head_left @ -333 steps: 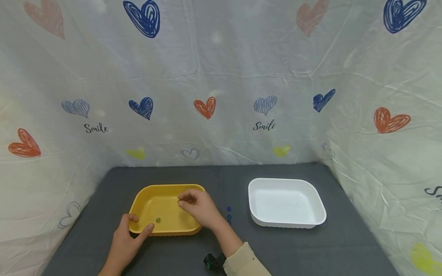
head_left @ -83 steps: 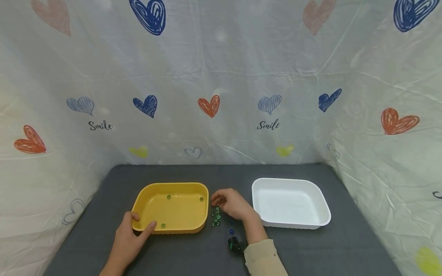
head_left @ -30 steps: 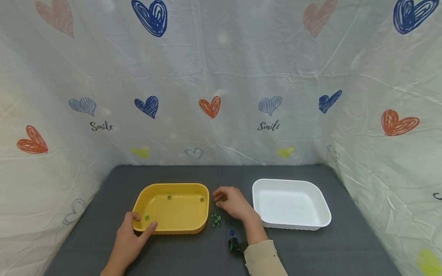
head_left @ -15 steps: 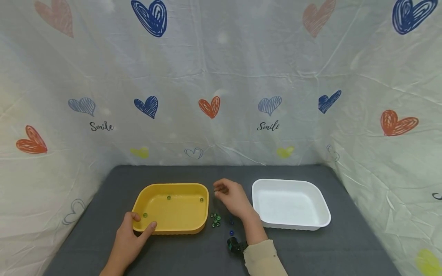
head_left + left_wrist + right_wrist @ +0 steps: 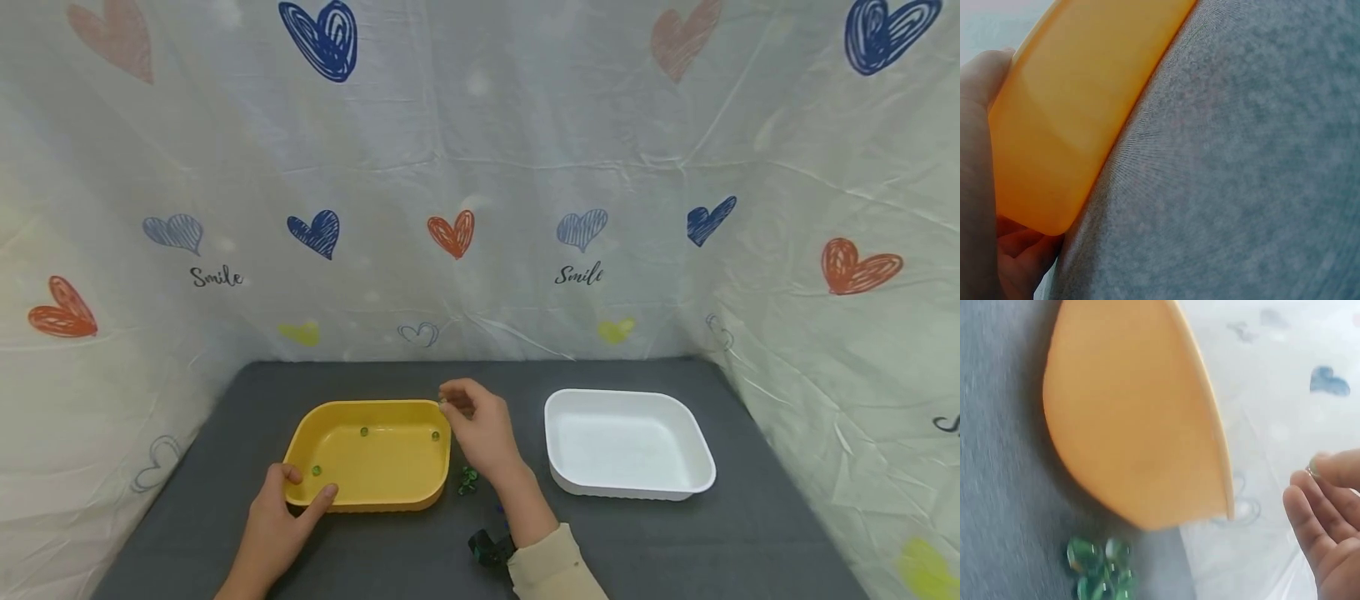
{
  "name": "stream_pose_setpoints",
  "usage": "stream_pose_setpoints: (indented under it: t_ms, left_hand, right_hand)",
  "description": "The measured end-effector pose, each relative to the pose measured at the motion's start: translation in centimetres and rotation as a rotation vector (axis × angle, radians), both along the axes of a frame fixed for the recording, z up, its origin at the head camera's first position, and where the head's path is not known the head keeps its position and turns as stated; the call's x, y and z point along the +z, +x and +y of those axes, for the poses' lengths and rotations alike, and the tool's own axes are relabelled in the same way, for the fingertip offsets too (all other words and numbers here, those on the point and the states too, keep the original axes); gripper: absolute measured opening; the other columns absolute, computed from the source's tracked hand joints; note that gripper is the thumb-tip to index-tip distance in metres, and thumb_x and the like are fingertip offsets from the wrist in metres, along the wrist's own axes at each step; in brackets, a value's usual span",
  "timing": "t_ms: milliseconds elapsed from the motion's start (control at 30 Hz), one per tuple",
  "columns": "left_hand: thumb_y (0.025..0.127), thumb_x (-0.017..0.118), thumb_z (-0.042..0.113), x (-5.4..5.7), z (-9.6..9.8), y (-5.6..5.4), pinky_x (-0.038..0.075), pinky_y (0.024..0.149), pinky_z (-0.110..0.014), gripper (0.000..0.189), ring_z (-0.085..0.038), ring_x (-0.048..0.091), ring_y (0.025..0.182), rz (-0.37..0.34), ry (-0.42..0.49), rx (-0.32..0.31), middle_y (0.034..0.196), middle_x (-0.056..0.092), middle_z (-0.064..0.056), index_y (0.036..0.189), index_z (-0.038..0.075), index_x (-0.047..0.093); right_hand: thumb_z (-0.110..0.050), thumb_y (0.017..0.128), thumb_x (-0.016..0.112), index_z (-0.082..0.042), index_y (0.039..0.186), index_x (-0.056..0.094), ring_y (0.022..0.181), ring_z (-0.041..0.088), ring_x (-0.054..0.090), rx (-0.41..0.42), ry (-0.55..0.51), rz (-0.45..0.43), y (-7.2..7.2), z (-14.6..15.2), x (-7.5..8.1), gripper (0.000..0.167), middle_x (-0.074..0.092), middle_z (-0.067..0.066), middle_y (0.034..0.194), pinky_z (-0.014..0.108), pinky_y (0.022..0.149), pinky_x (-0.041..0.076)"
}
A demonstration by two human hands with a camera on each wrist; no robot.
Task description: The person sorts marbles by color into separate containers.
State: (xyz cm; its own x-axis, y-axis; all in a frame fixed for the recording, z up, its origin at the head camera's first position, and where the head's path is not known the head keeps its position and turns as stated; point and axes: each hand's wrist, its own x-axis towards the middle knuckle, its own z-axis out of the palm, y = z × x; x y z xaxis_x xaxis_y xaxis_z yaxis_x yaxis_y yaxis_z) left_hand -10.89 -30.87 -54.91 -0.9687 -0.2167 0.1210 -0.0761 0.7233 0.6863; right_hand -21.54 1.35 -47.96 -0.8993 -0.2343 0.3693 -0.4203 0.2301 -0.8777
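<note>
My left hand (image 5: pixel 273 521) grips the near-left corner of the yellow tray (image 5: pixel 375 507), thumb over the front rim and fingers round the side. In the left wrist view that hand (image 5: pixel 1025 259) holds the tray's outer wall (image 5: pixel 1066 131). Above the tray's back right rim, my right hand (image 5: pixel 483 429) pinches a small glass marble (image 5: pixel 1312 467) between thumb and fingertips. Inside the tray lie three green marbles (image 5: pixel 364 432), apart from each other. A cluster of several green marbles (image 5: pixel 467 480) sits on the cloth just right of the tray, partly beside my right forearm.
A white tray (image 5: pixel 630 490) stands to the right with nothing visible in it. Blue marbles (image 5: pixel 501 508) lie mostly hidden behind my right forearm. A black wrist camera (image 5: pixel 489 550) hangs at my right wrist. A printed curtain (image 5: pixel 480 183) closes off the back and sides.
My right hand has lifted from the green cluster with a marble and moved left to the yellow tray's rim. One marble inside rolled left; the tray held one visible marble at first, now three.
</note>
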Motion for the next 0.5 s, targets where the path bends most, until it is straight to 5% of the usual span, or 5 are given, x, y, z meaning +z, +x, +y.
stream_pose_setpoints:
  t_ms: [500]
  left_hand:
    - [0.1, 0.079, 0.054, 0.1, 0.0, -0.1, 0.042, 0.072, -0.032, 0.067, -0.027, 0.055, 0.089, -0.016, 0.007, -0.005, 0.102, 0.051, -0.014, 0.121, 0.004, 0.039]
  right_hand:
    - [-0.014, 0.107, 0.075, -0.018, 0.134, 0.072, 0.105, 0.008, 0.07, 0.12, 0.014, -0.019, 1.7, -3.6, -0.8, 0.028, 0.076, -0.006, 0.116, 0.031, 0.093, 0.06]
